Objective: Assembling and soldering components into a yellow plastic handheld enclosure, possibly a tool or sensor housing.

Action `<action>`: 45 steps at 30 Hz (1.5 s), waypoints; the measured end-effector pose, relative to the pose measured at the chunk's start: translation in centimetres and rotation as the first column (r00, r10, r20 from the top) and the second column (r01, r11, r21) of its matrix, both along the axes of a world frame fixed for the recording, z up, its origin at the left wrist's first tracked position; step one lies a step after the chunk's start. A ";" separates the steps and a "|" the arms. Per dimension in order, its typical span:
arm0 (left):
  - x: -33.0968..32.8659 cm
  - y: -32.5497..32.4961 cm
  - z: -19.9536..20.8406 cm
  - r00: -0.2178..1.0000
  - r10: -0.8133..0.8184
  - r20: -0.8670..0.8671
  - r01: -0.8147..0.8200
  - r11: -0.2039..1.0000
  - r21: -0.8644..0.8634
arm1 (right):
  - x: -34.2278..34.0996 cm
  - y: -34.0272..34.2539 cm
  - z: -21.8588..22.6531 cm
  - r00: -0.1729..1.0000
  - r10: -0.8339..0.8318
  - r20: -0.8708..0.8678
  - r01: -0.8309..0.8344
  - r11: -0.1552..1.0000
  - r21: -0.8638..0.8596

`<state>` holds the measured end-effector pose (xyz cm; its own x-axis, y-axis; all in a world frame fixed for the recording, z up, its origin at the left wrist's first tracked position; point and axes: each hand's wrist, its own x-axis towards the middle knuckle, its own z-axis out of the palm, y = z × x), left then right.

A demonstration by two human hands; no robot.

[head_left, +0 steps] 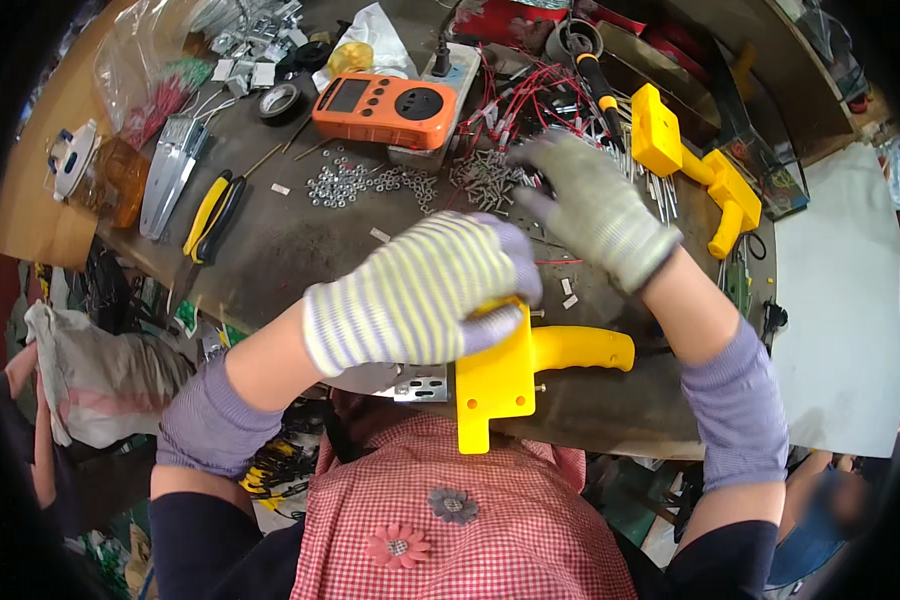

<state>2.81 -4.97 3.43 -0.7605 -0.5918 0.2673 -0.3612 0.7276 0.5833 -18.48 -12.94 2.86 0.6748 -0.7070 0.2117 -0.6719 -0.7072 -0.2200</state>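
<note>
My left hand (pixel 420 285), in a striped knit glove, is closed over the top of a yellow plastic housing (pixel 497 375) with a curved handle pointing right. Two screws stick out of the housing's right side, above and below the handle. A metal bracket (pixel 420 386) lies left of the housing, against its lower part. My right hand (pixel 600 200), gloved too, reaches over a pile of screws (pixel 485 180); its thumb and fingers are spread, and I see nothing held between them. A heap of nuts (pixel 345 185) lies left of the screws.
An orange meter (pixel 385 108) stands behind the nuts, beside red wires (pixel 535 100). Yellow-and-black pliers (pixel 213 215) lie at left, near a bottle of amber liquid (pixel 120 180). A screwdriver (pixel 598 85) and another yellow handled part (pixel 700 165) are at back right.
</note>
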 end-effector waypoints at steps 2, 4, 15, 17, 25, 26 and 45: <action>2.3 0.6 -1.0 0.972 0.200 -0.124 -0.208 0.976 -0.060 | 2.8 -1.0 -0.6 0.996 -0.035 -0.078 0.037 0.999 0.019; 3.7 0.7 -0.8 0.933 0.355 -0.056 -0.359 0.931 -0.064 | 2.8 -1.6 -1.5 0.992 -0.063 -0.106 0.063 0.998 -0.009; 2.0 -3.6 -2.2 0.902 0.429 0.057 -0.356 0.811 -0.465 | -0.2 -0.5 1.5 0.982 -0.118 0.147 0.059 0.933 0.355; 0.6 -4.5 -1.9 0.882 0.432 0.186 -0.310 0.831 -0.462 | -1.2 0.9 2.5 0.898 -0.332 0.290 0.006 0.668 0.744; -1.4 -5.6 -2.5 0.753 0.506 0.421 -0.160 0.761 -0.629 | -2.4 4.3 5.2 0.859 -0.457 0.231 -0.060 0.358 0.932; -1.3 -5.8 -2.6 0.808 0.471 0.354 -0.179 0.769 -0.613 | -2.1 4.6 5.3 0.854 -0.460 0.245 -0.066 0.371 0.926; 3.7 1.0 -1.1 0.979 0.190 -0.070 -0.184 0.980 0.079 | -0.4 7.8 3.6 0.962 0.229 0.151 -0.265 0.919 0.292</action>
<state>6.50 -3.98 2.29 -0.6136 -0.7413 0.2720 -0.4389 0.6065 0.6630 -18.88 -5.15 6.47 0.8211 -0.5627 0.0954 -0.4427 -0.7335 -0.5158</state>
